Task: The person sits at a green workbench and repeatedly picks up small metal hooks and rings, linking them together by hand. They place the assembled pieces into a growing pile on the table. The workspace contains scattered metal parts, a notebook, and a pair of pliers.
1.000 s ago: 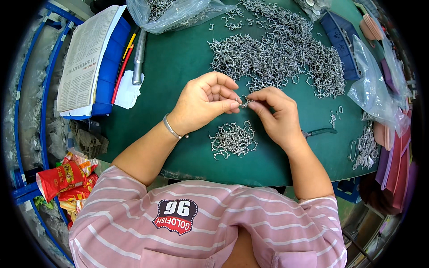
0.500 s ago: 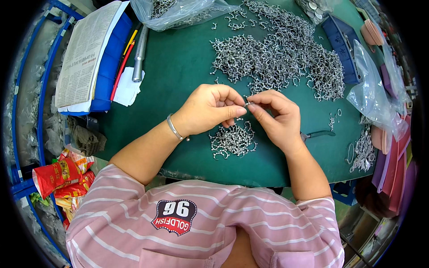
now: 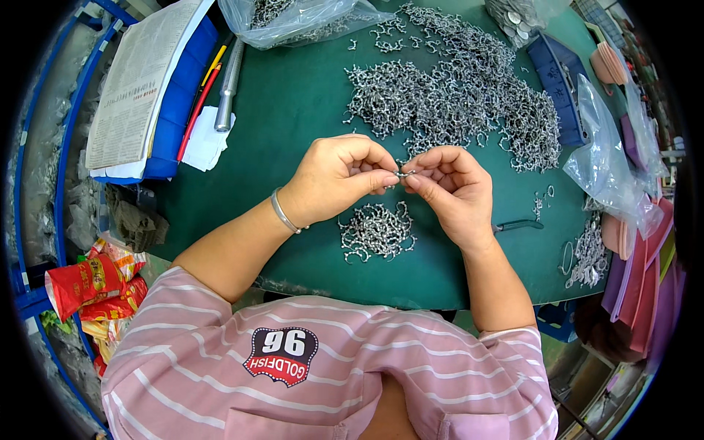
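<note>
My left hand [image 3: 341, 172] and my right hand [image 3: 456, 192] meet over the middle of the green table. Both pinch a small silvery curved metal piece [image 3: 402, 174] between thumb and fingertips; most of it is covered by the fingers. Just nearer to me lies a small heap of similar curved metal pieces [image 3: 377, 232]. Beyond my hands spreads a much larger pile of such pieces [image 3: 455, 92]. Beside my right wrist shows a thin dark curved tool handle [image 3: 519, 224], its other end hidden behind the wrist.
At the left stands a blue bin [image 3: 170, 110] topped by a newspaper [image 3: 132, 95]; a metal rod [image 3: 229, 86] and red pen [image 3: 198, 114] lie beside it. Along the right are a blue tray [image 3: 555, 88], clear plastic bag [image 3: 605, 150] and loose silvery pieces [image 3: 589, 253].
My left thumb and fingers have closed in against the small metal piece, meeting the right fingertips. The whole view has shifted slightly.
</note>
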Tool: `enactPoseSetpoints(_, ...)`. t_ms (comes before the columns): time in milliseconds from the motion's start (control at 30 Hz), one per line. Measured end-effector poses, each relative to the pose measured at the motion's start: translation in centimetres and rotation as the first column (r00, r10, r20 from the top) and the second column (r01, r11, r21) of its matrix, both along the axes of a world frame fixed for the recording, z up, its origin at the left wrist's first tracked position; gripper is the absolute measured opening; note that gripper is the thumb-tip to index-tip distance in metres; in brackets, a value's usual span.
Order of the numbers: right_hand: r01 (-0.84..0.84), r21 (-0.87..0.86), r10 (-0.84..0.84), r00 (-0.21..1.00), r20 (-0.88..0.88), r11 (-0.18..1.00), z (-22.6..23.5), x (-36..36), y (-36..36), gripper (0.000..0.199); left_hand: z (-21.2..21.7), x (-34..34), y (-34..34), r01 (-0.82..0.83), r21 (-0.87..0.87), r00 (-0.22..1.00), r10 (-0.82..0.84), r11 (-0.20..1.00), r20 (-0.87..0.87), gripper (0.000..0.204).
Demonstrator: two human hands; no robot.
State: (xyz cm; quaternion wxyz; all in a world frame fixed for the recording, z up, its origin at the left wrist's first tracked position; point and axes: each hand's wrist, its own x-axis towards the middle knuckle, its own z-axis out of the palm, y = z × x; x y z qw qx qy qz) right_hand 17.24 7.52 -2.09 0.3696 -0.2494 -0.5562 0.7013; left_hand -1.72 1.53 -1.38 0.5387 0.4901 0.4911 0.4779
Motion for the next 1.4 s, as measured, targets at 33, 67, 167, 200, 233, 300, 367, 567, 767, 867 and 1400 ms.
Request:
enactPoseSetpoints(33,0.000,-0.015,0.000,1.000,0.004,1.000,0.0,0.0,0.0,0.019,-0.1,-0.1,0.0,0.011,0.005,1.000,-0.011,1.000,-0.007,0.010)
enactPoseSetpoints(67,0.000,-0.030,0.000,1.000,0.008,1.000,0.1,0.1,0.0,0.019,-0.1,-0.1,0.0,0.021,0.010,1.000,-0.021,1.000,-0.014,0.010)
enactPoseSetpoints(167,-0.010,-0.064,0.012,0.999,0.031,0.998,0.1,0.1,0.1,0.018,-0.3,-0.1,0.0,0.027,0.028,1.000,-0.026,0.999,-0.012,0.011)
enactPoseSetpoints(200,-0.015,-0.074,0.018,0.999,0.040,0.997,0.1,0.1,0.1,0.018,-0.1,-0.1,0.0,0.019,-0.015,1.000,-0.019,1.000,0.017,0.011)
enactPoseSetpoints(233,-0.008,-0.061,0.011,0.999,0.046,0.998,0.1,0.1,0.1,0.016,0.1,-0.1,0.1,0.013,-0.059,0.999,-0.010,0.998,0.046,0.011)
enactPoseSetpoints(300,0.007,-0.034,-0.005,0.998,0.058,0.999,0.4,0.2,0.0,0.014,0.2,-0.2,0.2,-0.021,-0.096,0.996,0.029,0.995,0.085,0.011)
enactPoseSetpoints(367,-0.149,0.120,0.125,0.974,0.188,0.981,0.6,0.7,0.5,0.012,-0.1,-0.6,0.5,-0.078,-0.085,0.990,0.087,0.993,0.108,0.012)
enactPoseSetpoints(567,-0.267,0.393,0.127,0.929,0.346,0.880,0.6,0.1,0.1,0.011,-0.1,-0.5,0.6,-0.105,-0.117,0.966,0.129,0.988,0.222,0.016)
enactPoseSetpoints(767,0.018,0.228,-0.068,0.975,0.210,0.973,-1.0,-0.3,-0.1,0.013,-0.4,0.0,0.3,-0.044,-0.075,0.976,0.059,0.996,0.209,0.016)
enactPoseSetpoints(867,-0.011,0.176,-0.030,0.973,0.229,0.984,-0.5,0.0,0.0,0.012,-0.5,0.1,0.1,-0.046,-0.060,0.965,0.060,0.997,0.257,0.016)
enactPoseSetpoints(1400,0.301,0.323,-0.337,0.940,0.060,0.897,2.7,2.5,3.3,0.009,-1.1,-0.1,-0.1,-0.245,0.212,0.962,0.265,0.946,-0.072,0.008)
